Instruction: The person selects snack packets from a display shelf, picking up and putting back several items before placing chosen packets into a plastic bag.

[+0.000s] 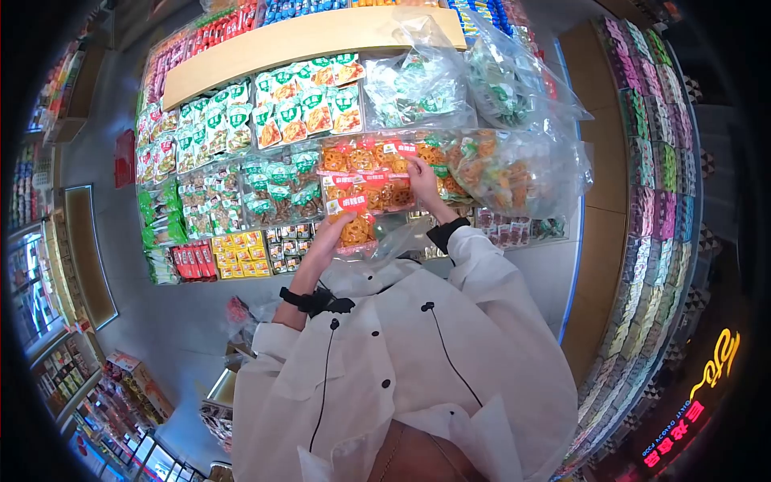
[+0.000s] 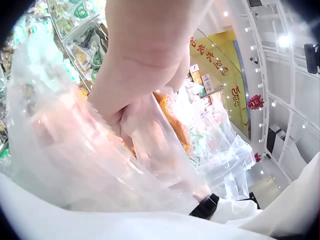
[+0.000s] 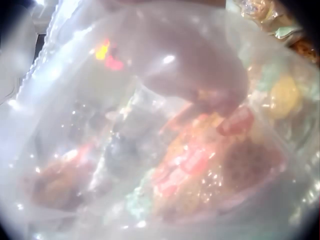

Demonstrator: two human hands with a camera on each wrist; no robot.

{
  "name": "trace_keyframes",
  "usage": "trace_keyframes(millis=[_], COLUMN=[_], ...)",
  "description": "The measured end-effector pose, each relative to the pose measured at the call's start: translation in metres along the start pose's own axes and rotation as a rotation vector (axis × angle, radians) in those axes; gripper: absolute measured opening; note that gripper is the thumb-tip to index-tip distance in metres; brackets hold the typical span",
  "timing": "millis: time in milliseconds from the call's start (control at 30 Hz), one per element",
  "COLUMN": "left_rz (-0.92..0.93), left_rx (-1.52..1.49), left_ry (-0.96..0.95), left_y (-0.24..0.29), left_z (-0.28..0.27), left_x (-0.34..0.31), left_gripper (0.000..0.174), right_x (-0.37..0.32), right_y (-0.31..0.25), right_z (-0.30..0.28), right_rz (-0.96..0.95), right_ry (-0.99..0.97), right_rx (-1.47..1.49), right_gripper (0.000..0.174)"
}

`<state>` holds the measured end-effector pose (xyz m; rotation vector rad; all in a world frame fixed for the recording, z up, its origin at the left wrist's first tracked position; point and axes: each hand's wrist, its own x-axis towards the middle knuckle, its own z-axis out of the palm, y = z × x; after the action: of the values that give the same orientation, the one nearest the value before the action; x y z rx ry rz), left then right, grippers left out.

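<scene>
Left of the clear bag (image 1: 526, 173), the left hand (image 1: 325, 241) is gripping a snack packet (image 1: 358, 230) by its edge, seemingly steadying it; nearer the bag, the right hand (image 1: 426, 185), its grip unclear, is touching other packets (image 1: 373, 181).

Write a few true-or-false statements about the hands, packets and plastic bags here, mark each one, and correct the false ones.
1. The left hand holds a red-labelled packet. True.
2. Yellow packets lie to the right of both hands. False: the yellow packets lie to the left of both.
3. A clear plastic bag lies to the right of the right hand. True.
4. The sleeves are black. False: the sleeves are white.
5. Both wrists wear black bands. True.
</scene>
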<state>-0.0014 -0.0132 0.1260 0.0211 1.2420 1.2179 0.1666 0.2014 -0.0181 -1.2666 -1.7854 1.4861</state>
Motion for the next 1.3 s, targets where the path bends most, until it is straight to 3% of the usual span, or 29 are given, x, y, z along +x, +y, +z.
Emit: trace_keyframes(millis=[200, 267, 367, 467, 667, 800, 867, 1000, 1200, 1267, 1300], left_rz=[-0.088, -0.087, -0.123, -0.133, -0.167, -0.168, -0.16, -0.158, -0.15, -0.14, -0.139], left_rx=[0.024, 0.006, 0.01, 0.023, 0.061, 0.045, 0.042, 0.045, 0.038, 0.027, 0.037], left_ry=[0.0, -0.021, -0.02, -0.03, -0.015, 0.027, 0.04, 0.05, 0.038, 0.04, 0.042], left_y=[0.006, 0.001, -0.003, -0.003, -0.005, -0.021, -0.022, -0.014, -0.007, -0.008, -0.009], left_z=[-0.006, -0.009, -0.011, -0.011, -0.013, -0.029, -0.03, -0.021, -0.013, -0.014, -0.015], left_x=[-0.022, -0.021, -0.019, -0.016, -0.012, -0.004, -0.003, -0.01, -0.014, -0.014, -0.013], left_gripper=[0.032, 0.031, 0.032, 0.032, 0.033, 0.035, 0.036, 0.035, 0.033, 0.032, 0.033], right_x=[0.034, 0.038, 0.03, 0.03, 0.033, 0.032, 0.034, 0.036, 0.022, 0.026, 0.03], right_y=[0.02, 0.017, -0.005, -0.017, -0.013, -0.015, 0.007, 0.009, -0.024, -0.019, -0.015], right_z=[0.012, 0.015, 0.014, 0.01, 0.013, 0.011, 0.015, 0.017, 0.017, 0.022, 0.022], right_rz=[0.036, -0.028, -0.192, -0.212, -0.158, -0.165, -0.316, -0.324, -0.395, -0.199, -0.203], right_ry=[-0.098, -0.007, -0.042, -0.059, 0.059, 0.033, 0.128, 0.135, 0.126, 0.082, 0.076], right_rx=[-0.176, -0.406, -0.451, -0.608, -0.582, -0.563, -0.414, -0.38, -0.532, -0.594, -0.595], right_gripper=[0.037, 0.048, 0.062, 0.064, 0.055, 0.05, 0.048, 0.047, 0.071, 0.082, 0.082])
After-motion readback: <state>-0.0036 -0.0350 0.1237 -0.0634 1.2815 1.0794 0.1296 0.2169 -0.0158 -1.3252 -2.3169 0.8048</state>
